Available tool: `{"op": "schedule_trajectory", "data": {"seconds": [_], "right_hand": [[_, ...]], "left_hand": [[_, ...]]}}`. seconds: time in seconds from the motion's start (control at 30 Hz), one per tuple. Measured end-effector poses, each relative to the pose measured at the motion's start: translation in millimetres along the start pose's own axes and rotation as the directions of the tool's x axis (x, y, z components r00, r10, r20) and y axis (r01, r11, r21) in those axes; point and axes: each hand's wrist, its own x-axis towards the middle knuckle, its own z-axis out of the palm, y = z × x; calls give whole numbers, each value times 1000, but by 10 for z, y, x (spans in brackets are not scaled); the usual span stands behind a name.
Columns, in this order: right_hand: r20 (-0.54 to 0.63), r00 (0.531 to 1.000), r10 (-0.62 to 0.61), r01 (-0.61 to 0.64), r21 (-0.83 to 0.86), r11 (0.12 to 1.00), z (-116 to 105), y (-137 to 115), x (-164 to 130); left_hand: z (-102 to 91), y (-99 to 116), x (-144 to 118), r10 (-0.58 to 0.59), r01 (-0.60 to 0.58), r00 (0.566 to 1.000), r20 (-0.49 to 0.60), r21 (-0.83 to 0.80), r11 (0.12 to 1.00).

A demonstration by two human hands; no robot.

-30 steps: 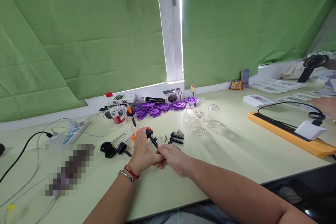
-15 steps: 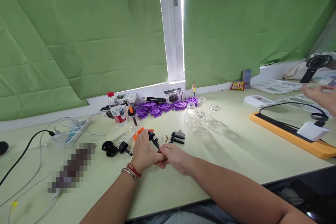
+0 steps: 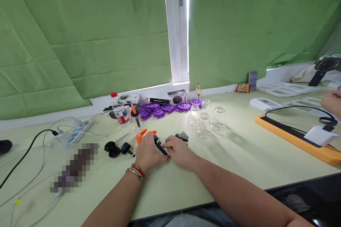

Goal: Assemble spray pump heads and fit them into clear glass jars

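Glass jars [image 3: 204, 122], purple parts [image 3: 165, 108] behind hands — springs [image 3: 182, 136] nearest

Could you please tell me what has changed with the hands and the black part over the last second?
Both hands have come down toward the table: the left hand and right hand now hold the black part low, near the tabletop, instead of raised. Both kept their hold. The glass jars, purple parts and water bottle stayed put.

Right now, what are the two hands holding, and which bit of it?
Both hold one small black and orange clamp. The left hand wraps its orange-handled end; the right hand pinches the black bar's other end. The exact finger contact is hidden.
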Motion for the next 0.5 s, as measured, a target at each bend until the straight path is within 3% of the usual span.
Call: {"op": "schedule_trajectory", "data": {"seconds": [0.2,0.3,0.5], "right_hand": [[55,996,-64,70,-116,991,19,32,7],[-12,996,-83,79,-205,976,27,84,39],[-5,991,-131,123,-328,937,15,120,98]], "left_hand": [[27,18,41,-29,29,999,28,20,999],[36,46,57,-36,35,999,37,10,999],[56,52,72,-39,39,998,54,-4,999]]}}
